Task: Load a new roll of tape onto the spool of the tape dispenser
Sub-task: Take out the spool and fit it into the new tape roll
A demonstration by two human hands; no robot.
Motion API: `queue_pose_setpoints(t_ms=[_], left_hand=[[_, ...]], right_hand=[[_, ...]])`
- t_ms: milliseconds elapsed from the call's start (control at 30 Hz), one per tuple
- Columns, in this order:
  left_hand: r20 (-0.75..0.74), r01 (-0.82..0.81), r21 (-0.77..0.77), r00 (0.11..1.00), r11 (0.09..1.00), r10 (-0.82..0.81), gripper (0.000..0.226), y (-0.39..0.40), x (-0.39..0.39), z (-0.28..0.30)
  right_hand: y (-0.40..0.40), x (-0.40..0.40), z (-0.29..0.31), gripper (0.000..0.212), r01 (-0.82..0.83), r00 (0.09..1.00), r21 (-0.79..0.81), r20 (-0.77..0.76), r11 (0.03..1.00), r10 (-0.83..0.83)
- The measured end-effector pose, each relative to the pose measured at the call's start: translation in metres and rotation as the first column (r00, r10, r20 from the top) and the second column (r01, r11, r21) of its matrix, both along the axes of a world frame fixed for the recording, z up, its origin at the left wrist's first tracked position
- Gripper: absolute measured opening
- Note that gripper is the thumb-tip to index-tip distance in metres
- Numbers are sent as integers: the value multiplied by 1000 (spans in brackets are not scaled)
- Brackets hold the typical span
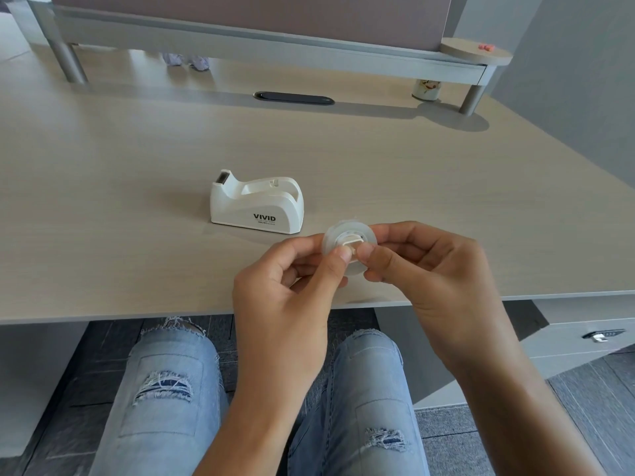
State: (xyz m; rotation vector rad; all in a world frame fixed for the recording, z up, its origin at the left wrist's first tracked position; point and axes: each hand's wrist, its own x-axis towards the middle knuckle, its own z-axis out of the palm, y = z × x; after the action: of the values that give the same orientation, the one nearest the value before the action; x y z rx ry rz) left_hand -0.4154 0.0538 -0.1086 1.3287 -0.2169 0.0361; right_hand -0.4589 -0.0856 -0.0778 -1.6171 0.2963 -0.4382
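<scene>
A clear roll of tape (pixel 335 235) is held above the desk's front edge between both hands. A small white spool (pixel 350 242) sits in the roll's centre hole. My left hand (pixel 292 286) pinches the spool with thumb and forefinger. My right hand (pixel 429 269) grips the roll from the right side, thumb against its face. The white tape dispenser (pixel 256 206), marked VIVID, stands on the desk just beyond my hands, with an empty cradle and its cutter at the left end.
The light wood desk (pixel 137 187) has a dark cable slot (pixel 293 98) at the back. A grey monitor shelf (pixel 240 46) spans the rear, with a small patterned cup (pixel 425 90) beside its right leg. My knees in ripped jeans are under the front edge.
</scene>
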Motion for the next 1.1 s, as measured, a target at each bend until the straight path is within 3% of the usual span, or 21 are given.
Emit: queue_pose_setpoints(t_ms=[233, 600, 700, 833, 933, 1100], left_hand=[[-9, -24, 6, 1000, 1000, 24, 11, -2, 0, -2], [-35, -52, 31, 998, 998, 53, 8, -3, -1, -3], [-97, 11, -24, 995, 1000, -13, 8, -1, 2, 0], [-214, 118, -162, 965, 980, -152, 26, 3, 7, 2], [-245, 160, -182, 948, 970, -203, 22, 4, 7, 2], [-303, 193, -233, 917, 953, -260, 35, 5, 9, 3]], right_hand=[[0, 0, -2, 13, 15, 1000, 1, -14, 1000, -15], [0, 3, -8, 9, 30, 999, -1, -14, 1000, -30], [-3, 3, -8, 17, -10, 1000, 31, -12, 999, 10], [-10, 5, -8, 34, -139, 989, 144, -33, 980, 146], [-14, 7, -10, 42, -187, 980, 241, -24, 952, 199], [-15, 7, -10, 36, -206, 974, 306, -29, 929, 225]])
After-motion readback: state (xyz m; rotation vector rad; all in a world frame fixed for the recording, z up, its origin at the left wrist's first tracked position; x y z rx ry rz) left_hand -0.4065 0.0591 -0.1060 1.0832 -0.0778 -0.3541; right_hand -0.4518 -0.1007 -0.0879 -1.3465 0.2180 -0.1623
